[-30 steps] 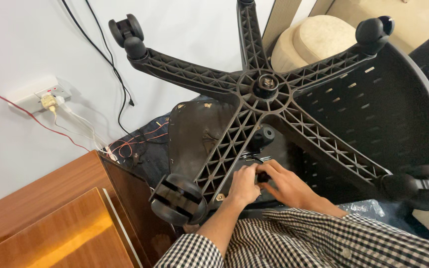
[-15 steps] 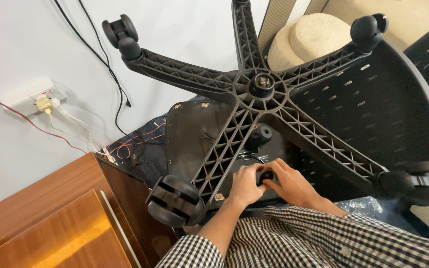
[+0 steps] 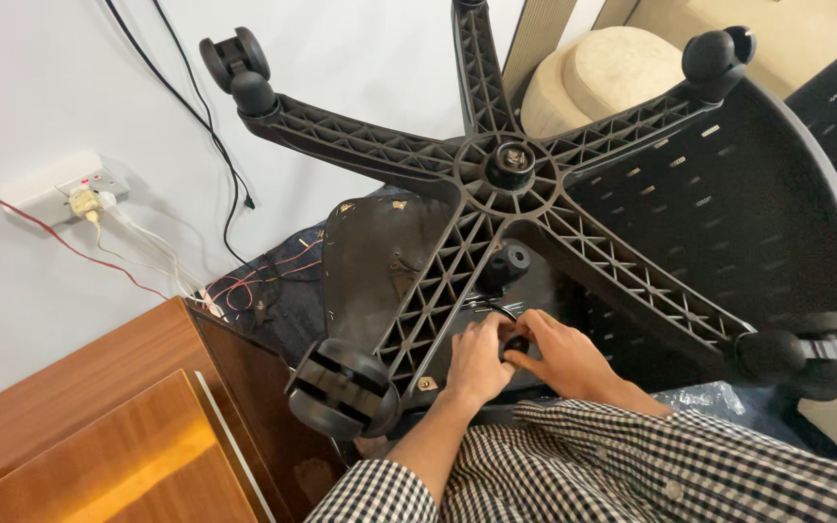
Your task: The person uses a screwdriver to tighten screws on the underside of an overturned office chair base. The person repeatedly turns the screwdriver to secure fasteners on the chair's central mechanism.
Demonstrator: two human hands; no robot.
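An office chair lies upturned, its black five-arm base (image 3: 502,169) facing me with castor wheels (image 3: 341,389) at the arm ends. Both hands meet under the base, on the underside of the seat (image 3: 380,257). My left hand (image 3: 479,356) and my right hand (image 3: 559,356) are both closed around a small black knob (image 3: 516,344) between them. A larger black round knob (image 3: 508,265) sits just above the hands. My checked sleeves fill the bottom of the view.
A wooden desk top (image 3: 118,436) lies at lower left. A wall socket (image 3: 70,189) with plugs and red, white and black cables hangs on the white wall. A beige pouf (image 3: 612,73) stands at the back. The chair's dark perforated back (image 3: 728,213) spreads to the right.
The view shifted slightly. Both hands stayed on the small black knob, with my fingers shifting a little around it.
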